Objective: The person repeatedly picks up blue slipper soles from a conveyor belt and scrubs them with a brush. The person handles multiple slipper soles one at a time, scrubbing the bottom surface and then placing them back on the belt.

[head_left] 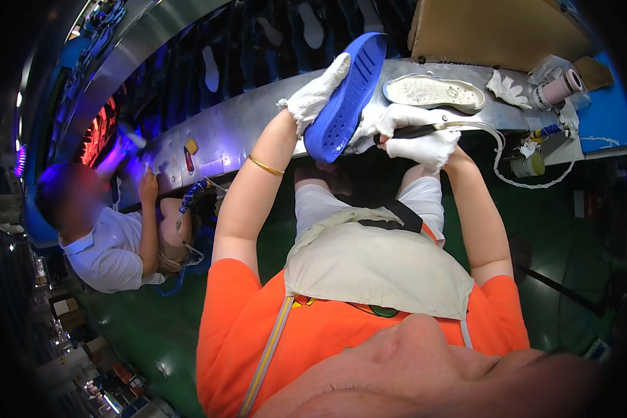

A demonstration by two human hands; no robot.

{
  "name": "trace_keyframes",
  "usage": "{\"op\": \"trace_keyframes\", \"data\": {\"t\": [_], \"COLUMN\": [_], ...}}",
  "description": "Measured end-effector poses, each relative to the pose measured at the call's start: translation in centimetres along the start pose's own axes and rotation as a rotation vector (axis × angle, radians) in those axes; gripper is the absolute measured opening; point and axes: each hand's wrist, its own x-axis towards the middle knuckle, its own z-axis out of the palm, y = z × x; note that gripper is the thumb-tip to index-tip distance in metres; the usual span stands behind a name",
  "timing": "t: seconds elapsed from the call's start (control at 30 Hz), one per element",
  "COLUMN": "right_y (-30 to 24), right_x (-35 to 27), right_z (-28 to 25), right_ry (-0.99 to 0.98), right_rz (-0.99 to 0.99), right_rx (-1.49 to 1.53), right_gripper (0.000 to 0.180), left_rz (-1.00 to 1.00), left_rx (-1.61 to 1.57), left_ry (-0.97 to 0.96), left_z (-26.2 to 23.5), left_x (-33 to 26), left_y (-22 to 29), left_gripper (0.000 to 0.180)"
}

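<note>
A blue shoe sole (348, 94) with a dotted tread is held up above my lap. My left hand (317, 94), in a white glove, grips it along its left edge. My right hand (418, 139), also gloved in white, presses against the sole's lower right side and grips a slim dark-handled tool (442, 127) that points to the right. A gold bangle (266, 166) circles my left forearm.
A white sole (433, 93) lies on the curved metal conveyor table (237, 125) beyond my hands, with a spare glove (506, 88), tape rolls (561, 87) and a cardboard box (494, 31) to the right. A co-worker in a pale shirt (108, 254) sits at my left.
</note>
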Motion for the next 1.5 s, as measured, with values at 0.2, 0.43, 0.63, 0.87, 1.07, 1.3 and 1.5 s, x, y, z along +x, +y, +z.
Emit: {"op": "trace_keyframes", "data": {"t": [0.2, 0.43, 0.63, 0.87, 1.07, 1.3, 1.5], "right_y": [-0.9, 0.4, -0.3, 1.9, 0.4, 0.4, 1.1], "right_x": [0.6, -0.6, -1.2, -0.6, 0.0, -0.8, -1.9], "right_z": [-0.5, -1.9, -0.1, 1.5, 2.8, 3.5, 4.8], "right_ry": [0.098, 0.143, 0.326, 0.469, 0.424, 0.388, 0.305], "right_rz": [0.083, -0.007, -0.003, -0.036, -0.334, -0.096, -0.259], "right_rx": [-0.098, 0.058, 0.166, 0.335, -0.052, 0.220, 0.003], "right_gripper": [0.008, 0.017, 0.020, 0.019, 0.016, 0.017, 0.017], "left_rz": [0.047, 0.581, 0.145, 0.269, 0.334, 0.377, 0.379], "left_rx": [-0.007, -0.332, -0.743, -0.940, -0.782, -0.859, -0.833], "left_ry": [-0.003, 0.112, -0.153, -0.245, -0.086, 0.011, -0.011], "left_z": [1.1, 0.4, -3.3, 1.3, 4.9, 4.0, 4.4], "left_x": [-1.3, -2.8, -1.1, -1.8, -1.5, -1.0, -1.2], "left_y": [0.6, 1.3, -3.8, -9.4, -10.0, -9.7, -8.3], "left_gripper": [0.072, 0.080, 0.068, 0.050, 0.061, 0.069, 0.071]}}
